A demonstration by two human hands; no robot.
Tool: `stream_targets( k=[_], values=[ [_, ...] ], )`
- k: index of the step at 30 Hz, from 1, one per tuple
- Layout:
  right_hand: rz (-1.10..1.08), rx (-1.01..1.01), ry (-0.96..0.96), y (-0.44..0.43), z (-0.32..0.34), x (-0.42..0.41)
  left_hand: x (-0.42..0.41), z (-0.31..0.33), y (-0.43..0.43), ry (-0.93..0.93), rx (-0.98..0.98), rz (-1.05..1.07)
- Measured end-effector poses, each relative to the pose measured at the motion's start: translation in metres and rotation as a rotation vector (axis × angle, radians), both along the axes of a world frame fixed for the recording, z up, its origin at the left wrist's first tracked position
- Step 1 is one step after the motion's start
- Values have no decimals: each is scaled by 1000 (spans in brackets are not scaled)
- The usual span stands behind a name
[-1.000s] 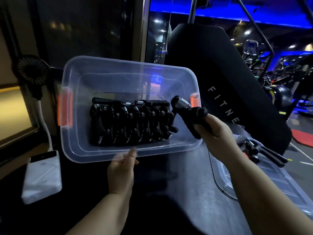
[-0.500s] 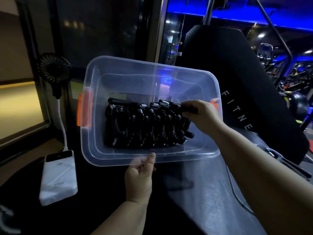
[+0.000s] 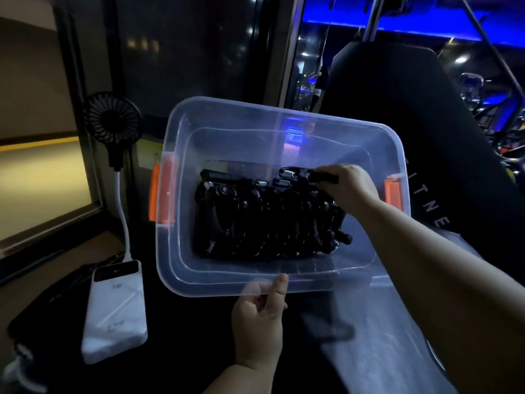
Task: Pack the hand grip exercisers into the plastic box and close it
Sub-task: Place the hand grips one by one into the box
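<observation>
A clear plastic box (image 3: 181, 268) with orange latches on both short ends is tilted up toward me. My left hand (image 3: 260, 317) grips its near rim, thumb on top. Several black hand grip exercisers (image 3: 255, 220) with steel springs lie in a tight row on the box floor. My right hand (image 3: 348, 187) reaches into the box at the right end of the row and is closed on the handle of one more black exerciser (image 3: 306, 176), which rests on top of the row.
A white power bank (image 3: 113, 311) lies at the left, cabled to a small black fan (image 3: 112, 120). A black padded gym seat back (image 3: 412, 137) stands behind the box on the right. The grey surface (image 3: 377, 351) runs under my right forearm.
My right hand carried an exerciser from outside the box's right end into the box and laid it at the right end of the row. The box shifted right in view.
</observation>
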State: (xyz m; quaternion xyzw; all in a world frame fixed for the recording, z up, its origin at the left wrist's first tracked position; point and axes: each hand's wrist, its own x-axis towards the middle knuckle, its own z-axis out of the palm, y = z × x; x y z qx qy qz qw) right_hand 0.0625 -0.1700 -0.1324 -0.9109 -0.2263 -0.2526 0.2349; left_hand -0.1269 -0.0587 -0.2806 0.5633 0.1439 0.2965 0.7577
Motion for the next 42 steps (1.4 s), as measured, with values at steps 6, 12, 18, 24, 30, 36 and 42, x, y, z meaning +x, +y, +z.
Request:
stream_targets(
  k=[6,12,18,24,30,36,42],
  values=[
    [-3,-9,-9,4,-6,18,-1,1,0,-28,-22,-8],
    [-75,-104,-1,9,-12,29,-1,2,0,-51,-30,-13],
    [-143,-136,59,17,-6,31,-1,1,1,-30,-15,-20],
    [-202,-31,213,25,-10,40,-1,3,1,-32,-21,-17],
    [-234,39,246,29,-8,38,-3,6,1,-39,-33,-35],
    [-217,-15,218,29,-9,36,-2,8,0,-50,-53,-29],
    [-198,-31,67,22,-11,24,-1,5,0,-50,-41,-9]
  ],
)
